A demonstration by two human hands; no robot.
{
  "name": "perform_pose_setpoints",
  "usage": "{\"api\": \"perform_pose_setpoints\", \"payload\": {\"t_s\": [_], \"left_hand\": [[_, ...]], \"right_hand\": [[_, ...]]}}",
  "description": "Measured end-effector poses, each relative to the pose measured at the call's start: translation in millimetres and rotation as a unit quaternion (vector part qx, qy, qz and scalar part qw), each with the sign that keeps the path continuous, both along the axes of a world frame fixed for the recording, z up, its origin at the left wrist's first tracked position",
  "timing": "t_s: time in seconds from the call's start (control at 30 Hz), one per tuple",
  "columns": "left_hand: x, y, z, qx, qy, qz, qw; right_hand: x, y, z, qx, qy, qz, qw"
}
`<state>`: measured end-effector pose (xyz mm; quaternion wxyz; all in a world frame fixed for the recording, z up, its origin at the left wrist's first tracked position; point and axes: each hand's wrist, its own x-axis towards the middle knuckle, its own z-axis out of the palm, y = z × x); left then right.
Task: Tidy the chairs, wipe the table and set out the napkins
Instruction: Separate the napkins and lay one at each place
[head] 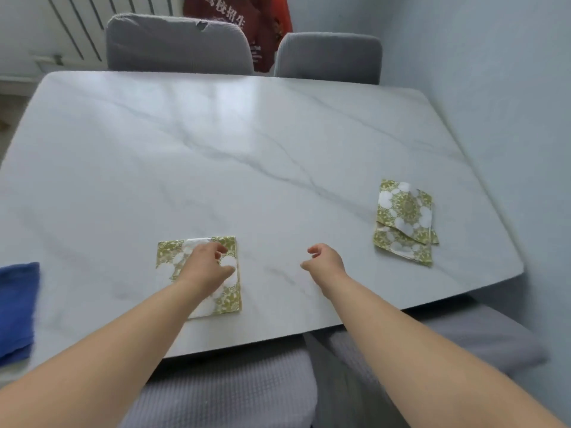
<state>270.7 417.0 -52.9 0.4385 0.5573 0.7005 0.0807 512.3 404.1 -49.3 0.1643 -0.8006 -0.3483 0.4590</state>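
A white marble-look table (278, 134) fills most of the view and stretches away beyond both hands. Past its far edge, well beyond the fingers, two grey padded chairs stand close against it: the far left chair (176, 44) and the far right chair (329, 57). On the person's side two more grey seats sit partly under the near edge. The near left chair (234, 390) is between the forearms, and the near right chair (482, 341) is to the right of the right forearm. A white radiator (86, 23) is on the wall beyond the far left chair. A red bag (247, 23) with white lettering shows between the two far chair backs.

A blue cloth (17, 307) lies on the table well to the left of the left hand, cut off by the edge of view. A loose pile of napkins (404, 220), green and white, lies askew well to the right of the right hand and a little farther out. A single napkin (230, 301) of the same pattern lies flat under the left hand, near the table's near edge.

The left hand (205, 264) rests on that single napkin with its fingers bent down toward the far edge, where a white corner is turned up. Whether they pinch the paper or only press on it cannot be told. The right hand (326, 261) hovers over bare table just right of the single napkin, fingers loosely curled and holding nothing.
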Motion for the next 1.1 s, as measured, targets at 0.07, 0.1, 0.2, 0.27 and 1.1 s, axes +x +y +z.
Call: {"api": "perform_pose_setpoints", "payload": {"t_s": [0.07, 0.1, 0.2, 0.27, 1.1], "left_hand": [[32.5, 6.2, 2.9, -0.009, -0.023, -0.024, 0.999], [48.1, 8.8, 3.9, -0.011, -0.029, -0.036, 0.999], [95.9, 17.0, 5.5, -0.018, -0.038, -0.067, 0.997], [123.1, 21.8, 8.2, -0.031, -0.057, -0.078, 0.995], [330.9, 79.4, -0.6, -0.200, -0.285, 0.119, 0.930]], "right_hand": [[38.0, 0.5, 4.4, 0.022, -0.019, -0.019, 0.999], [56.9, 1.4, 6.0, 0.032, -0.027, -0.030, 0.999], [112.4, 6.8, 9.3, 0.050, -0.053, -0.064, 0.995], [142.3, 11.9, 8.5, 0.056, -0.092, -0.057, 0.993], [245.1, 92.5, -37.6, 0.299, -0.234, 0.073, 0.922]]}}
